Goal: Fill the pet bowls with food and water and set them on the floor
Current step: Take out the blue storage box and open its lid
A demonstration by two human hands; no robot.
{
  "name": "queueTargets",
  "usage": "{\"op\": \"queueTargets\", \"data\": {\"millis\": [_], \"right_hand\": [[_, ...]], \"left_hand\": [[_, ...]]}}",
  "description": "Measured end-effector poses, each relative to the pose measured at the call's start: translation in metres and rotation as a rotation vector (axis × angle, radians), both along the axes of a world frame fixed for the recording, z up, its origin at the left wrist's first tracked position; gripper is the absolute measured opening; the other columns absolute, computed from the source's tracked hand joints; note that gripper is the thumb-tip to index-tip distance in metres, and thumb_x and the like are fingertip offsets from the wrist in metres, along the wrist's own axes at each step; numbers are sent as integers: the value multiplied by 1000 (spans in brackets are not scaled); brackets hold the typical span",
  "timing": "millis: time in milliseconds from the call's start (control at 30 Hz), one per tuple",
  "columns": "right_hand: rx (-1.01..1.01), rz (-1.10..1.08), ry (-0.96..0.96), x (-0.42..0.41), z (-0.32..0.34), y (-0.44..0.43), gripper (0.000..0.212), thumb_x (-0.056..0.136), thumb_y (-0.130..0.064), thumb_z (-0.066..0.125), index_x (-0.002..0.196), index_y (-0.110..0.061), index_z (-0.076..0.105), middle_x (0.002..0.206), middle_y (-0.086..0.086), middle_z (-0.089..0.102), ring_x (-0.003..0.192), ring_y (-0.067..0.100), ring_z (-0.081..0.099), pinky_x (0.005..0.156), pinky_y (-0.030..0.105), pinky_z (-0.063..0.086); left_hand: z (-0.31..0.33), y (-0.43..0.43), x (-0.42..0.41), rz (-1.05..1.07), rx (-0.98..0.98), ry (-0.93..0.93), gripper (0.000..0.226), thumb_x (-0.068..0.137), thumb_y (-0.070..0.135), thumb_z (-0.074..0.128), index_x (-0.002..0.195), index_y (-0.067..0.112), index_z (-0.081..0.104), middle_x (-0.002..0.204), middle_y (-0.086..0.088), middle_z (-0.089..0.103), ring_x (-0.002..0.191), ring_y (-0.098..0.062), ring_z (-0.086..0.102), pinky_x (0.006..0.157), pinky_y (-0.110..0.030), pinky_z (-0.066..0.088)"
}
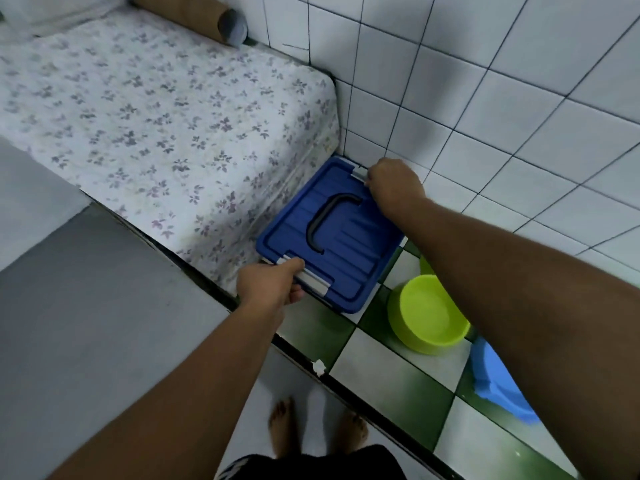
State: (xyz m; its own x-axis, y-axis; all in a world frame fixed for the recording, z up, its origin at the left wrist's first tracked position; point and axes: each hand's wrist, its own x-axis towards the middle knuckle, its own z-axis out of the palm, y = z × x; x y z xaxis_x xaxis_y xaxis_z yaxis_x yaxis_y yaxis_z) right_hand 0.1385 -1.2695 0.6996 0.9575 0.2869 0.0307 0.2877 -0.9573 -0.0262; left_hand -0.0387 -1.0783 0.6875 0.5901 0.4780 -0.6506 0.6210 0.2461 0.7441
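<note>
- Green bowl (429,315) stands upright on the green-and-white floor (388,372), right of centre in the frame. Its inside shows only plain green, and I cannot tell whether it holds any water.
- A second green rim (425,268) shows just above it, mostly hidden behind the right forearm.
- Blue bowl (502,386) lies at the lower right, partly covered by the same forearm, so its inside cannot be seen.
- Storage box (349,308) sits at centre frame, just left of the green bowl. Its blue lid (349,237) is on, hiding the contents, and a dark handle (320,223) lies flat on top.
- Left hand (266,285) grips the near latch (311,277) at the lid's lower-left edge. The thumb lies on top and the fingers are curled underneath.
- Right hand (394,183) is at the far latch (359,174) on the lid's upper-right corner. Its fingers are curled tight onto the latch and the tips are hidden.
- Both bowls lie apart from the fingers, below and right of the box and untouched, with the right forearm passing over them.
- A flowered mattress (156,116) fills the upper left, touching the box's left side.
- A white tiled wall (502,98) fills the upper right.
- Bare feet (317,431) show at the bottom centre.
</note>
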Motion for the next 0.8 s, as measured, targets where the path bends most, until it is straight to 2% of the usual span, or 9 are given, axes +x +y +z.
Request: {"op": "queueTargets", "data": {"millis": [100, 233, 400, 600, 800], "right_hand": [[-147, 88, -16, -3, 3, 5, 16, 91, 3, 58, 107, 2, 64, 106, 20, 60, 96, 36, 60, 70, 38, 44], [-216, 125, -32, -7, 6, 10, 21, 93, 3, 57, 114, 3, 60, 110, 21, 60, 100, 35, 60, 71, 37, 43], [-241, 139, -43, -7, 6, 10, 22, 92, 1, 57, 114, 2, 60, 110, 19, 60, 99, 33, 60, 69, 34, 40], [-255, 141, -64, -10, 4, 12, 26, 91, 2, 58, 117, 3, 57, 111, 20, 60, 100, 33, 60, 77, 37, 50], [-245, 110, -70, -12, 1, 14, 27, 92, 2, 56, 118, 5, 57, 112, 24, 59, 101, 37, 58, 78, 41, 50]], "left_hand": [[3, 1, 5, 0, 4, 33, 25, 75, 10, 86, 84, -3, 67, 69, -14, 62, 48, -19, 58, 45, -25, 52], [5, 1, 9, 5, -7, 59, 26, 76, 8, 84, 91, -4, 67, 75, -16, 64, 47, -19, 58, 46, -26, 54], [6, -2, 13, 9, -20, 79, 21, 78, 7, 81, 91, -3, 67, 79, -16, 68, 41, -18, 60, 47, -27, 57], [10, -3, 17, -53, -12, 148, 12, 80, 5, 75, 85, -1, 66, 70, -13, 64, 37, -18, 57, 46, -27, 57], [12, -1, 26, -137, 5, 217, 13, 80, 7, 71, 90, 2, 64, 79, -13, 62, 43, -19, 56, 41, -22, 51]]}}
